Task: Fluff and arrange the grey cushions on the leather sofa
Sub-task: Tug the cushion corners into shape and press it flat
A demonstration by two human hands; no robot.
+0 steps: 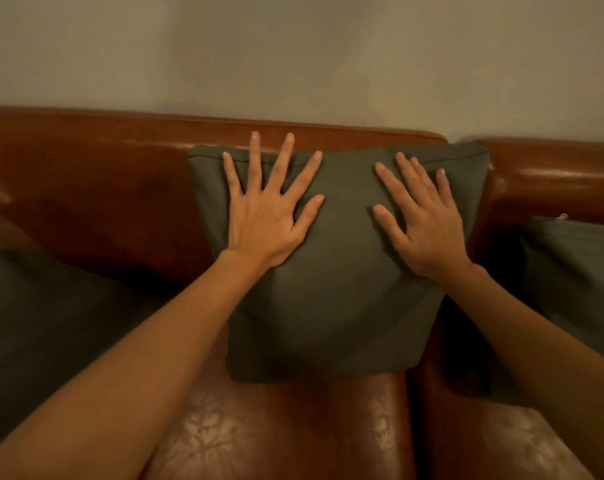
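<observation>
A grey cushion (335, 299) stands upright against the backrest of the brown leather sofa (96, 202), at the right end of the left sofa section. My left hand (266, 216) lies flat on its upper left part, fingers spread wide. My right hand (425, 223) presses flat on its upper right part, fingers apart. Neither hand grips the fabric. A second grey cushion (41, 327) lies at the left on the seat, partly behind my left forearm. A third grey cushion (577, 282) leans at the right edge.
A plain grey wall (293, 57) rises right behind the sofa back. A gap splits the sofa into two sections at the right, with a second backrest (553, 174). The worn, shiny seat leather (293, 438) shows below the middle cushion.
</observation>
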